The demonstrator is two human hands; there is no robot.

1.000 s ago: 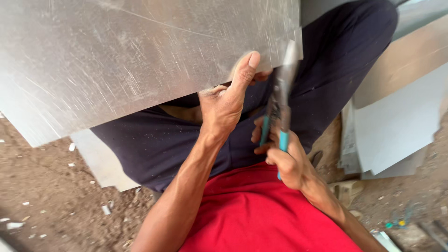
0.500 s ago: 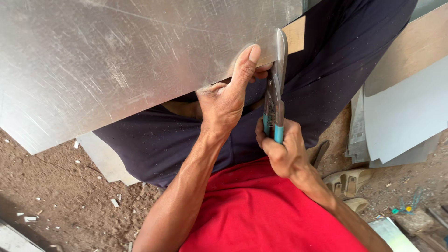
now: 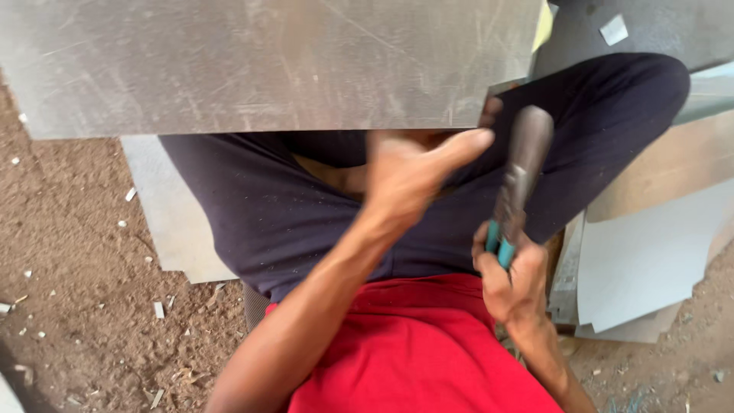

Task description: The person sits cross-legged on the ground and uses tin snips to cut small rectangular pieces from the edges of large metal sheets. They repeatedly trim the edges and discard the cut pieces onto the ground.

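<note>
A large scratched metal sheet (image 3: 267, 61) fills the top of the view, above my lap in dark trousers (image 3: 275, 214). My left hand (image 3: 405, 176) is blurred just below the sheet's near edge. Its thumb is stretched out to the right and nothing shows in its grip. My right hand (image 3: 512, 283) holds tin snips (image 3: 516, 183) by their teal handles. The snips' grey jaws point up toward the sheet's lower right corner without touching it. My red shirt (image 3: 413, 352) is at the bottom.
Several pale flat sheets (image 3: 650, 252) are stacked at the right beside my leg. Another grey sheet (image 3: 168, 222) lies under my left thigh. Brown dirt ground (image 3: 76, 306) with small metal scraps lies at the left.
My left hand has come off the sheet's edge, where its thumb had pressed. The snips have drawn back from the sheet's edge and dropped lower. The sheet now lies more level across the view.
</note>
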